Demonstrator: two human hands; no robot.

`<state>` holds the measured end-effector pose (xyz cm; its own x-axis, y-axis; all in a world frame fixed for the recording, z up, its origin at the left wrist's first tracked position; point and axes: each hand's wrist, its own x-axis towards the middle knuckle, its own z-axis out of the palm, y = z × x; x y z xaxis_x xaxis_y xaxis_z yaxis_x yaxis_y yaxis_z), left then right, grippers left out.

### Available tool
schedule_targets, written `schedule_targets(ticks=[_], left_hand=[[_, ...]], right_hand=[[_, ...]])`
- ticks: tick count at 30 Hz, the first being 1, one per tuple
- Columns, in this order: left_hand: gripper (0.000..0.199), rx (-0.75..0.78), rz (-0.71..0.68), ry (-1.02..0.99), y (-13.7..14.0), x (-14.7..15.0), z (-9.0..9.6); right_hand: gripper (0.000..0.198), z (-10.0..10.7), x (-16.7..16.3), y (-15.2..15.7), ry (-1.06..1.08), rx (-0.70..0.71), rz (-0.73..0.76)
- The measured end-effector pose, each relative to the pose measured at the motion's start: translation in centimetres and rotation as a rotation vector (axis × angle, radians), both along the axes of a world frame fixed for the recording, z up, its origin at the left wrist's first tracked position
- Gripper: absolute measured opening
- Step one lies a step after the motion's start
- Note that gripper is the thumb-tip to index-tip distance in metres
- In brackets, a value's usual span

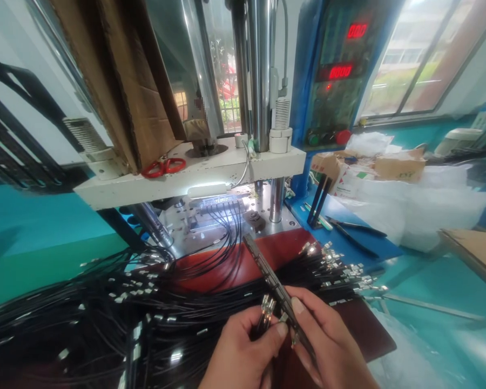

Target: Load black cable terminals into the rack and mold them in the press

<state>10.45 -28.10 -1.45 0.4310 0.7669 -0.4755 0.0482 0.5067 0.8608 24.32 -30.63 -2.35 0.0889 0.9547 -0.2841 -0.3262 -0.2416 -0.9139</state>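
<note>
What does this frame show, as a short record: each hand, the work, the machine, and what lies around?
left hand: pinches metal-tipped cable ends
right hand: grips a dark bar, slanted
contact between bar and cable ends: cannot tell
black cables: piled at left; some lead from the lit fixture
white machine plate: bears red-handled scissors
control panel: red digits lit
blue surface: bears a black-handled tool

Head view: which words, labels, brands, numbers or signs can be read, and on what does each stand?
"000", perhaps with a decimal point: upper red digital display.
"0000": lower red digital display.
Too blurred to read: printing on the brown cardboard flaps and the white panel with a green mark.
</note>
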Motion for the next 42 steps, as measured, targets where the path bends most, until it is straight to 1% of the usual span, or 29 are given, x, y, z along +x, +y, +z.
schedule_targets(ticks=[2, 7, 13, 16, 22, 24, 26, 27, 29, 30, 32, 34, 37, 40, 42], left_hand=[[0.039, 0.013, 0.01, 0.018, 0.0, 0.2, 0.2], [0.038, 0.085, 0.026, 0.009, 0.6, 0.4, 0.0], [0.039, -0.01, -0.048, 0.038, 0.0, 0.1, 0.1], [0.039, -0.013, -0.067, 0.013, 0.0, 0.0, 0.3], [0.033, -0.013, -0.1, -0.036, 0.6, -0.1, 0.0], [0.036, -0.009, -0.124, -0.011, 0.5, -0.2, -0.1], [0.037, 0.002, -0.126, 0.012, 0.4, -0.5, 0.2], [0.037, 0.016, -0.095, 0.008, 0.4, -0.7, 0.5], [0.033, 0.057, 0.009, -0.021, 0.5, -1.2, 1.2], [0.032, 0.075, 0.056, -0.035, 0.6, -1.5, 1.6], [0.03, 0.069, 0.094, -0.056, 0.8, -1.9, 2.1], [0.031, 0.026, 0.112, -0.096, 0.9, -2.1, 2.3], [0.031, -0.01, 0.154, -0.149, 0.6, -1.9, 1.9], [0.03, -0.03, 0.117, -0.125, 0.4, -1.3, 1.3], [0.034, -0.057, 0.092, -0.105, 0.5, -0.9, 0.8]], right_hand=[[0.042, -0.2, 0.0, 0.0, 0.012, -0.006, 0.0], [0.045, -0.5, 0.0, -0.1, -0.038, -0.021, 0.022], [0.047, -0.7, -0.3, -0.1, -0.094, 0.035, 0.002], [0.047, -1.0, -0.4, -0.2, -0.129, 0.081, -0.014], [0.041, -1.3, -0.5, -0.4, -0.259, 0.16, 0.032], [0.041, -1.1, -0.5, -0.4, -0.247, 0.14, 0.035], [0.042, -0.5, -0.4, -0.4, -0.171, 0.061, 0.025], [0.043, -0.2, -0.4, -0.4, -0.12, 0.003, 0.002], [0.045, 0.6, -0.3, -0.5, -0.046, -0.102, -0.082], [0.046, 0.9, -0.2, -0.6, -0.029, -0.138, -0.129], [0.046, 1.3, 0.0, -0.6, -0.02, -0.173, -0.179], [0.046, 1.4, 0.0, -0.6, -0.02, -0.176, -0.174], [0.049, 1.0, 0.0, -0.5, -0.054, -0.157, -0.141], [0.052, 0.4, 0.1, -0.4, -0.102, -0.097, -0.077], [0.052, 0.2, 0.2, -0.4, -0.114, -0.076, -0.047]])
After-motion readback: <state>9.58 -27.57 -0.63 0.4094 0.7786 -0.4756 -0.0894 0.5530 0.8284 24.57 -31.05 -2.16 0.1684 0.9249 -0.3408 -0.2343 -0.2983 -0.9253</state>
